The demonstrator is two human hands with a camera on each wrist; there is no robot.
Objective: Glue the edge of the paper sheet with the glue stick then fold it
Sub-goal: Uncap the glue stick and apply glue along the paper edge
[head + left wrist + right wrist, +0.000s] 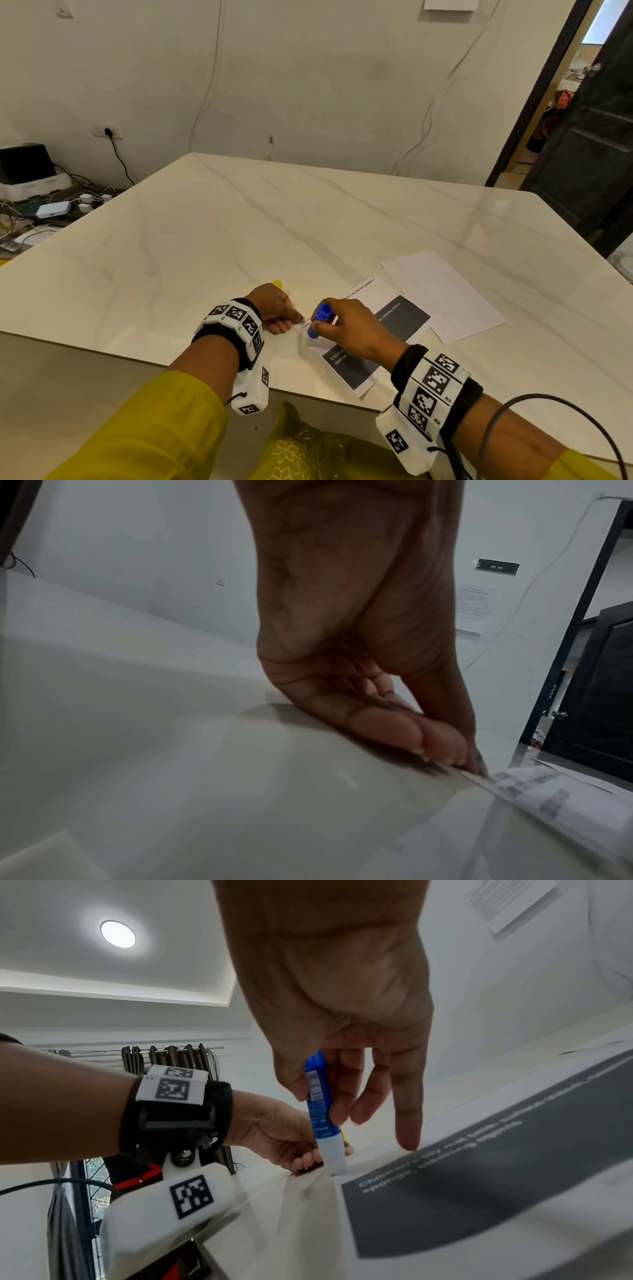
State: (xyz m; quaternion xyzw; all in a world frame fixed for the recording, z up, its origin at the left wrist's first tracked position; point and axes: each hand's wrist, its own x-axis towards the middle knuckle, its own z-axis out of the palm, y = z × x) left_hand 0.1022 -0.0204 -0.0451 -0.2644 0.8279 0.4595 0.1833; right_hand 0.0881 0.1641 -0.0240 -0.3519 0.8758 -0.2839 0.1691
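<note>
Right grip [346, 329] clamped on glue stick [318, 320] at paper sheet [404, 318] edge, left grip [274, 308] pinching that edge

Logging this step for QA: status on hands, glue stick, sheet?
Right hand holds glue stick, tip down on the printed sheet at its left edge. Left hand pins that edge. Blank sheet lies alongside, not in the way.

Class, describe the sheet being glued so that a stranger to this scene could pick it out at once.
Start at the marble table and go to its near edge, between the two hands. The printed sheet lies there, under the blue glue stick. Unlike the blank white sheet beside it, it carries dark grey blocks with white text.
</note>
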